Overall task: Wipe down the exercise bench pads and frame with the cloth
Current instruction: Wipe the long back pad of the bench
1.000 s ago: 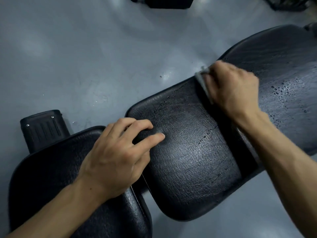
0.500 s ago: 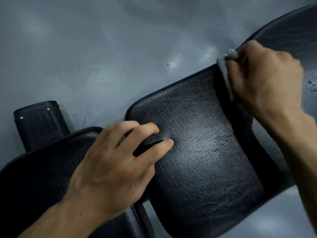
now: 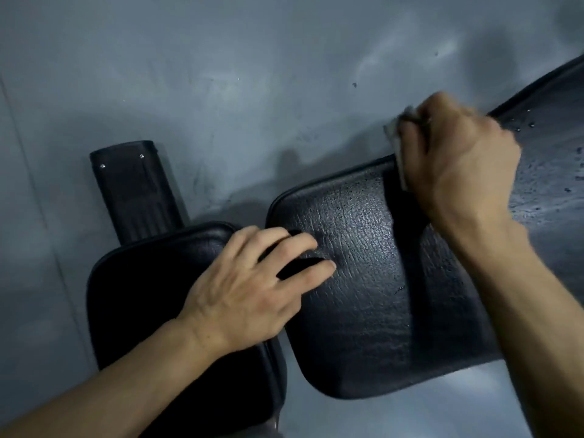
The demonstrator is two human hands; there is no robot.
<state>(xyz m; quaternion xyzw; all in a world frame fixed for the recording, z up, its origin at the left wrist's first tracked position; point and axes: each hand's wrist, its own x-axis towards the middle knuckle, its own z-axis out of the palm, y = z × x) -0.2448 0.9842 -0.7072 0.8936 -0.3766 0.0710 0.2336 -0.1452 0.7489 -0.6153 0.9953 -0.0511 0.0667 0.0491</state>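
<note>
Grey floor point(image 3: 221, 74), cloth point(image 3: 398, 153) mostly hidden, right hand point(image 3: 455, 159)

A grey floor point(image 3: 221, 74), scuffed and faintly stained, carries a black exercise bench. The bench shows two textured pads set end to end with a narrow gap between them: a seat pad point(image 3: 142, 311) at lower left and a long back pad point(image 3: 363, 311) running up to the right, where water droplets point(image 3: 537, 181) bead on its surface. A black frame foot point(image 3: 136, 191) sticks out from under the seat pad and lies flat on the floor.
</note>
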